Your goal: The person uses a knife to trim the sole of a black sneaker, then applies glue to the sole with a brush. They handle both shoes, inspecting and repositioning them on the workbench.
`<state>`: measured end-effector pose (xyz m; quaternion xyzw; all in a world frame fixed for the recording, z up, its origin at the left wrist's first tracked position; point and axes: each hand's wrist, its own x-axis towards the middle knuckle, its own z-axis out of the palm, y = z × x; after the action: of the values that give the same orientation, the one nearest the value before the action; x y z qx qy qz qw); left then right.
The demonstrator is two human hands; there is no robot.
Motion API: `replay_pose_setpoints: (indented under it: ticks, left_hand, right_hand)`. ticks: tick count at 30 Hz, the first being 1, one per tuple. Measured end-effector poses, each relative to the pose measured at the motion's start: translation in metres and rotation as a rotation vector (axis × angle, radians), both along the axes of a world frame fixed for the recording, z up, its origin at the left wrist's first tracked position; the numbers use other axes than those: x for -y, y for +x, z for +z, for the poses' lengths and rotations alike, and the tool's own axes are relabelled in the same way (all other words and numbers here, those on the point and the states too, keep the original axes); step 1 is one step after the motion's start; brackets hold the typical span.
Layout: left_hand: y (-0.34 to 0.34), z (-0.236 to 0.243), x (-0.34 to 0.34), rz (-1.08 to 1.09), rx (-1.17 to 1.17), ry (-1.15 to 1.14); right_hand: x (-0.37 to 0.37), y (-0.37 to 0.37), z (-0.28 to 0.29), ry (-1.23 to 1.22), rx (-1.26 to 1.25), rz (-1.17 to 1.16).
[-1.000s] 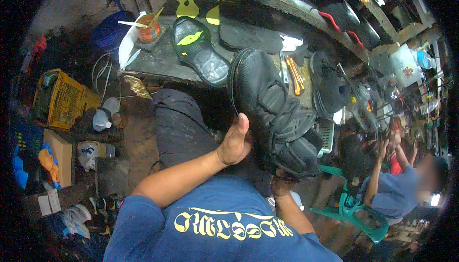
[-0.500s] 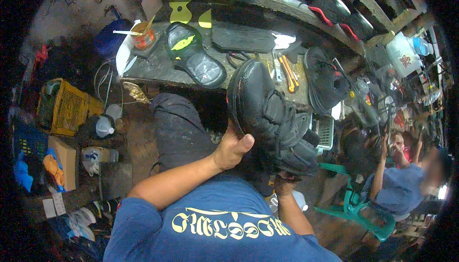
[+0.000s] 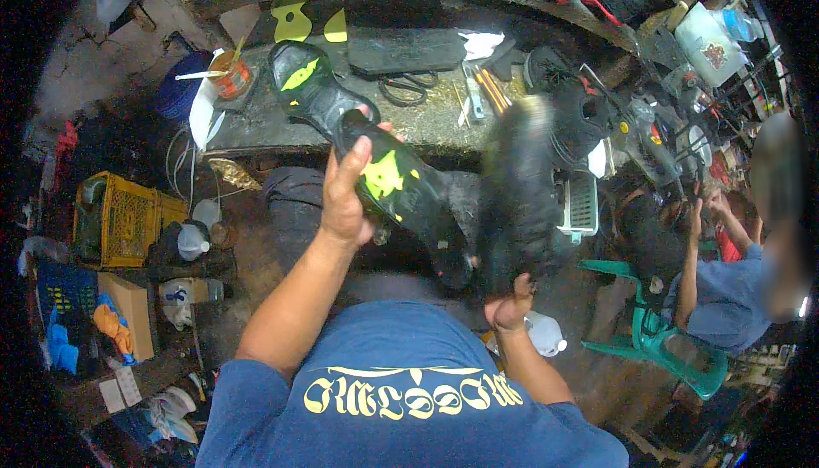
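Note:
My left hand [image 3: 350, 203] grips a long black sole [image 3: 414, 203] with bright yellow-green patches. My right hand [image 3: 512, 302] holds a motion-blurred black shoe [image 3: 516, 186] upright by its lower end. The sole's lower end lies close beside the shoe; I cannot tell whether they touch. Beyond my left hand, a second black sole [image 3: 294, 84] with a yellow-green patch rests on the worn workbench [image 3: 247, 127]. Scissors [image 3: 401, 93], a blade tool [image 3: 473, 93] and orange-handled tools [image 3: 493, 88] lie behind.
An orange pot [image 3: 230, 80] with sticks stands at the bench's left. More black shoes [image 3: 580, 118] sit at its right. A yellow crate [image 3: 111, 220] is on the left. A co-worker [image 3: 717, 297] in blue works at the right beside a green chair [image 3: 653, 353].
The shoe has swung more upright and to the right. My left hand has moved up and left, and the patched sole now shows in it, apart from most of the shoe.

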<state>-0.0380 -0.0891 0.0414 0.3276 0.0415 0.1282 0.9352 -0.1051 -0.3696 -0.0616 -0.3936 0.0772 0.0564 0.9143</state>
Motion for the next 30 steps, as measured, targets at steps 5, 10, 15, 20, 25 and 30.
replay_pose_setpoints:
  ticks: [5,10,15,20,25,30]
  left_hand:
    - [-0.006,-0.009,-0.021,-0.001,-0.09,-0.016]
    - [0.041,0.008,-0.037,-0.156,0.143,-0.02]
    - [0.162,0.032,-0.068,0.357,0.057,0.616]
    - [0.144,0.007,-0.054,0.643,0.117,0.936]
    - [0.062,-0.003,-0.01,0.472,0.136,1.015]
    - [0.039,0.022,-0.023,0.001,0.206,0.763]
  right_hand:
    - [-0.002,0.019,0.024,-0.005,0.136,-0.029]
    - [0.006,0.031,0.037,-0.008,0.184,-0.107]
    - [0.006,0.028,0.044,-0.055,0.169,-0.125]
    - [0.001,0.014,0.045,-0.095,0.072,-0.187]
    - [-0.002,0.01,0.032,-0.016,-0.068,-0.042]
    - [-0.014,0.019,0.048,-0.266,0.0,0.146]
